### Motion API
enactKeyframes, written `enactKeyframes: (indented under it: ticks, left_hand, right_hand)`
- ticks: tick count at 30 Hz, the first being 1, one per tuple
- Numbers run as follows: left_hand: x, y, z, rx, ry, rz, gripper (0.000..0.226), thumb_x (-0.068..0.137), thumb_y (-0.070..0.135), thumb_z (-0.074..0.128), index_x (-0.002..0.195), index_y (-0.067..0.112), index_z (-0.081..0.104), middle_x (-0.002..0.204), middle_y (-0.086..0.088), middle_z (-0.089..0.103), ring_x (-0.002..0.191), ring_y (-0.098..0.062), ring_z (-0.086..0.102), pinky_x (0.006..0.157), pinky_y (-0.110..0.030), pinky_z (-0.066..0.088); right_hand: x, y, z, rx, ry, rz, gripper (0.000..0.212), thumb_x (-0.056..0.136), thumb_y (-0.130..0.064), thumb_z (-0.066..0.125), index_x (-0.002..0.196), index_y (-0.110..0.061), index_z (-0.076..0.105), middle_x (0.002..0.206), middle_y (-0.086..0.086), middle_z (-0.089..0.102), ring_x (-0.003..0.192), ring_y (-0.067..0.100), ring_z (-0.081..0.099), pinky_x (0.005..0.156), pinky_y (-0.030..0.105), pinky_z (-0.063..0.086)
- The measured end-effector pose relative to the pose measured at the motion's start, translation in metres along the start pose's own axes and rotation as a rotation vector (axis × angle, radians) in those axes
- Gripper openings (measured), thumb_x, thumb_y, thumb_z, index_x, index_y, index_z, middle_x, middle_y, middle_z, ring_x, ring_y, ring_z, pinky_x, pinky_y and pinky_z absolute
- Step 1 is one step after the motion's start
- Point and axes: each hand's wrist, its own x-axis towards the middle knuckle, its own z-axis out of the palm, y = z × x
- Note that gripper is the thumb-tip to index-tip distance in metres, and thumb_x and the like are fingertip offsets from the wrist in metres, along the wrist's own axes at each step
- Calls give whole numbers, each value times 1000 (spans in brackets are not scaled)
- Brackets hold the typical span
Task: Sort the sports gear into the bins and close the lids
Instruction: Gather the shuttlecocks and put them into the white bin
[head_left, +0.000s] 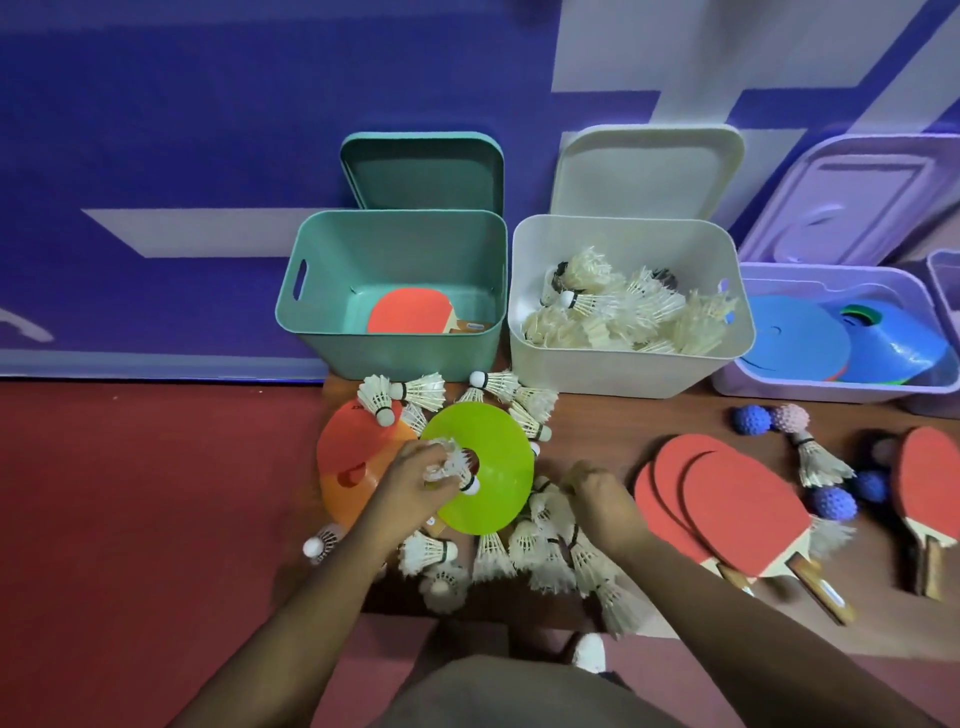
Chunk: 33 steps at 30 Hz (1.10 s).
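Shuttlecocks (457, 467) clutched in left grip (415, 480) over green cone (488, 478), right grip (597, 493) closed on floor shuttlecocks (550, 551)

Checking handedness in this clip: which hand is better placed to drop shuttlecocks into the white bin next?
Left. The left hand already grips shuttlecocks; the right hand, though nearer the white bin, is down on the pile.
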Motion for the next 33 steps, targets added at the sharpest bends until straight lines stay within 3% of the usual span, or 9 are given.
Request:
enactKeyframes:
  ticks: [4, 7, 9, 12, 15, 20, 24, 29, 33]
  left_hand:
    - [-14, 21, 21, -33, 28, -57, 41, 75, 35, 76, 102, 32, 46, 101, 8, 51, 78, -15, 55, 68, -34, 49]
    - [-26, 26, 40, -136, 59, -139, 69, 65, 41, 82, 117, 46, 37, 119, 7, 51, 105, -15, 59, 86, -38, 52]
    - [-34, 29, 51, -110, 78, -180, 65, 70, 35, 83, 120, 40, 41, 119, 8, 54, 107, -12, 58, 87, -29, 50]
    - [-49, 30, 62, -86, 125, -206, 55, 73, 30, 83, 119, 30, 50, 111, 5, 62, 97, -11, 62, 77, -20, 48]
    - [-64, 30, 70, -161, 191, -221, 50, 77, 9, 80, 116, 20, 52, 106, 1, 64, 87, 0, 62, 69, -13, 48]
    - [-72, 32, 75, -96, 175, -217, 59, 75, 20, 81, 120, 37, 48, 122, 7, 59, 106, -12, 59, 83, -28, 50]
    - [-64, 56, 83, -110, 120, -189, 61, 79, 17, 78, 126, 25, 39, 111, 22, 51, 95, 17, 51, 73, -5, 43]
    - [-47, 70, 86, -97, -80, -73, 60, 77, 20, 81, 118, 43, 44, 114, 32, 51, 103, 15, 53, 77, -4, 42]
    - [-44, 72, 80, -20, -227, 21, 72, 76, 32, 81, 135, 41, 40, 124, 34, 42, 109, 20, 42, 86, -1, 31]
  right_hand:
    - [-3, 13, -5, 80, 9, 5, 26, 81, -5, 51, 98, -16, 68, 97, 11, 67, 90, 32, 65, 74, 37, 48]
    - [-5, 18, -6, 115, -21, -140, 40, 84, -18, 56, 123, -24, 62, 118, 1, 62, 108, 23, 57, 91, 29, 44]
    - [-3, 20, -3, 79, -25, -196, 30, 87, -20, 59, 117, -19, 66, 122, 0, 60, 113, 22, 55, 92, 27, 42]
    - [3, 18, 0, 103, 43, -178, 13, 87, -14, 56, 89, -13, 69, 104, 8, 64, 99, 30, 60, 74, 33, 45]
    - [5, 18, -15, 150, 80, -120, 18, 89, -15, 53, 71, -16, 52, 82, 10, 60, 79, 31, 59, 61, 31, 35]
    - [2, 25, -51, 631, 207, -21, 16, 88, -15, 62, 73, -12, 59, 69, 6, 65, 65, 20, 57, 62, 36, 44]
    - [-20, 8, -69, 955, 6, 54, 18, 89, -9, 67, 73, -17, 63, 59, 0, 61, 51, 11, 54, 52, 24, 45]
    - [-44, -1, -72, 760, -12, 70, 18, 89, -10, 66, 71, -6, 65, 59, 1, 60, 53, 14, 53, 59, 35, 48]
    - [-61, -11, -69, 527, 121, 98, 19, 83, -12, 65, 68, -2, 62, 65, 13, 67, 57, 26, 59, 61, 39, 51]
